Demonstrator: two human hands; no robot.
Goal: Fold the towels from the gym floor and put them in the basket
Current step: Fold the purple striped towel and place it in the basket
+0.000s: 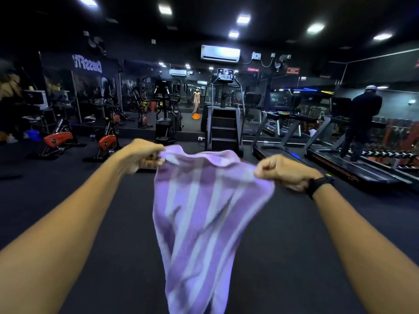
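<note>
The towel (204,211), purple with pale stripes, hangs in the air in front of the person, well above the dark gym floor (294,257). Its top edge sags between the two hands and its long axis runs straight down, the stripes following it and the cloth narrowing to a loose tail at the bottom of the view. At the towel's upper left corner, the left hand (145,156) has its fingers curled and pinching the cloth. At the upper right corner, the right hand (283,171), with a dark watch (319,183) on its wrist, is closed in a fist round the edge. Both hands are level with the towel's top and equally near it, one at each end, so the likely next fold means bringing the two corners together. No basket shows near the towel. Beyond the towel stands a stair machine (223,114); right of it, treadmills (340,159) with another person (362,118) on one.
</note>
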